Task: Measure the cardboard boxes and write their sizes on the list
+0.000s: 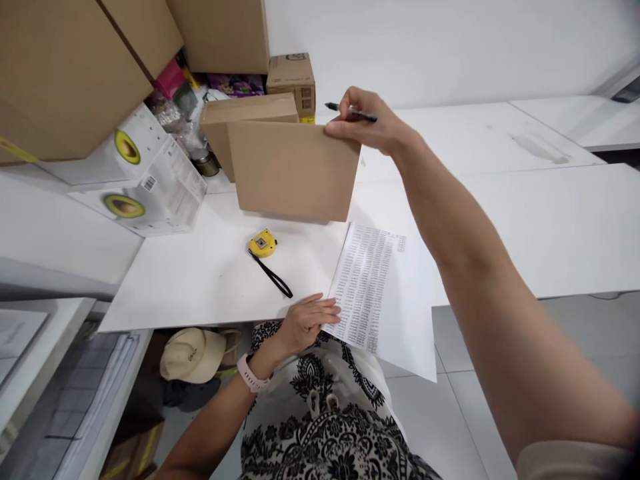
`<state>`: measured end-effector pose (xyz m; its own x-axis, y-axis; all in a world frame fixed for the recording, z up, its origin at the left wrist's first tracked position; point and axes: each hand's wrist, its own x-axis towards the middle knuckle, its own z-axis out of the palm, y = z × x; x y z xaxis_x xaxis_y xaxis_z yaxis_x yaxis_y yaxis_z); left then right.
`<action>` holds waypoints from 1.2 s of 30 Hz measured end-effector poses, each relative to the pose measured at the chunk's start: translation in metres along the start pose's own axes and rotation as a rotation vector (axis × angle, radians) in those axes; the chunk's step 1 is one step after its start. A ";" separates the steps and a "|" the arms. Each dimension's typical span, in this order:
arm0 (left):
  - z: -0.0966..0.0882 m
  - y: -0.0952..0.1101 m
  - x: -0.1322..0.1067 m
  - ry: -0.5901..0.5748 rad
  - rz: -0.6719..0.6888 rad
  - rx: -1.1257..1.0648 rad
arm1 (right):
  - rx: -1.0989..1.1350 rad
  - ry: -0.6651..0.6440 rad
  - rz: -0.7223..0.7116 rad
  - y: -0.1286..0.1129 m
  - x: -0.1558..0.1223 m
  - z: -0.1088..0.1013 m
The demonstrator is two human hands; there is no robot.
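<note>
My right hand (363, 123) is closed, with a black pen (361, 115) between its fingers. Its thumb presses on the upper right corner of a plain brown cardboard piece (295, 170), which stands tilted on the table; whether it is a flat board or a box front I cannot tell. At the table's near edge, my left hand (307, 323) rests with fingers stretched out, fingertips on the lower left of a paper sheet (367, 287) printed with columns of small text. The sheet overhangs the edge. A yellow tape measure (263, 244) with a black strap lies left of it.
Behind the cardboard stand a brown box (250, 107) and a smaller carton (293, 83). White avocado-print boxes (150, 170) are stacked at the left, beneath large cartons (65, 73). A beige cap (193, 355) sits below the white table (190, 280).
</note>
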<state>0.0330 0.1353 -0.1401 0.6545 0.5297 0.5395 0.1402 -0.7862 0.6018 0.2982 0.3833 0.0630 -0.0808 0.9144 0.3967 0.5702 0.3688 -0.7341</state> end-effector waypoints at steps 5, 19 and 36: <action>0.000 -0.001 0.001 0.012 -0.011 -0.023 | -0.227 0.119 -0.008 0.007 0.028 0.002; -0.001 0.003 0.003 -0.008 -0.051 -0.002 | -0.366 0.137 0.078 0.050 0.018 0.055; 0.005 0.024 -0.016 0.141 -0.072 0.113 | -0.120 0.332 0.092 0.031 -0.039 0.048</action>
<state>0.0297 0.1057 -0.1376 0.5307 0.6188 0.5791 0.2709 -0.7713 0.5759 0.2795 0.3672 -0.0015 0.2338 0.8317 0.5036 0.6559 0.2475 -0.7131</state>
